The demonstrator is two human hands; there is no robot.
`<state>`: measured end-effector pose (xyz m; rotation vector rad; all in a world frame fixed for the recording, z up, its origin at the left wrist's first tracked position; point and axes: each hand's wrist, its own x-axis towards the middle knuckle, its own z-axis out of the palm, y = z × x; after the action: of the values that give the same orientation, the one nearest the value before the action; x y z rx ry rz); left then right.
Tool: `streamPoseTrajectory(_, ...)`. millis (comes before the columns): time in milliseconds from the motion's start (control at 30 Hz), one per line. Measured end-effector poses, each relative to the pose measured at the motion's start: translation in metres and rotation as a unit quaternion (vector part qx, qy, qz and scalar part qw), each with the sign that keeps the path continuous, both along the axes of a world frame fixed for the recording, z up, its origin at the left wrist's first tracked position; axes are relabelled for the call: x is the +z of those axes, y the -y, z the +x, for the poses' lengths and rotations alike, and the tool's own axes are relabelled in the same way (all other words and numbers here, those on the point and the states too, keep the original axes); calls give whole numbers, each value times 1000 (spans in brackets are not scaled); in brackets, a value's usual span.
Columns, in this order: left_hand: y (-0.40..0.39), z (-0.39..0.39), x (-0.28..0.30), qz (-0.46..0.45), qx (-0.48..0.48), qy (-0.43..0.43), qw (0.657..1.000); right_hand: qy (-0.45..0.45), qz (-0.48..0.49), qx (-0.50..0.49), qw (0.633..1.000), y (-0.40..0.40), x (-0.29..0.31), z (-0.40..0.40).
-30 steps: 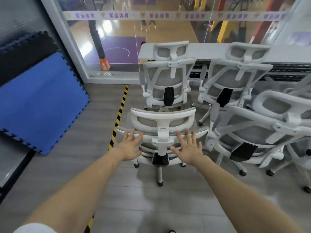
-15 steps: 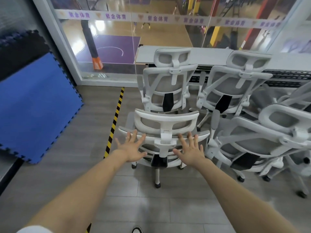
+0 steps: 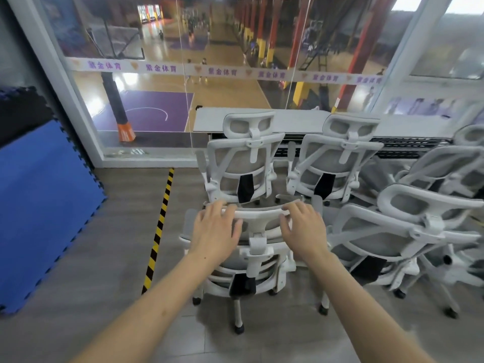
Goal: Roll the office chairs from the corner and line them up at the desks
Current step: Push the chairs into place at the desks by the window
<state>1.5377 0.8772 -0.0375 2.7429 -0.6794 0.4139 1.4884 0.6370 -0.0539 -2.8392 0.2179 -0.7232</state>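
The nearest white mesh office chair (image 3: 258,271) stands with its back to me, in the middle of the view. My left hand (image 3: 216,229) lies over the left end of its headrest, fingers curled on the top rim. My right hand (image 3: 303,229) holds the right end the same way. Directly beyond it, two matching chairs (image 3: 243,163) (image 3: 340,158) face a long white desk (image 3: 296,123) by the glass wall. Another chair (image 3: 392,231) stands close on the right, tilted toward mine.
A further white chair (image 3: 450,166) crowds the right edge. Blue foam mats (image 3: 39,205) lean on the left wall. A yellow-black floor tape (image 3: 159,226) runs left of my chair. Behind the desk, the glass wall (image 3: 125,74) overlooks a sports hall.
Both hands rose from the chair's upper backrest to its headrest and curled over the rim. I stand closer, and the view has tilted up.
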Motion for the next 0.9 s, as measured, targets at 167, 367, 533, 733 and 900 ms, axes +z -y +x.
streamPoseTrajectory(167,9,39,20,18,-4,12,1000,21,-15,14,1000,0,18,27)
streamPoseTrajectory(367,29,95,29,43,2,6,999,24,-20,28,999,18,25,90)
streamPoseTrajectory(533,56,171,25,64,38,-13,997,24,-20,46,998,47,23,173)
streamPoseTrajectory(733,100,268,26,84,69,-55,993,-18,-19,53,998,90,6,293)
streamPoseTrajectory(900,133,349,3,107,85,-96,986,-112,-22,85,990,119,-13,384)
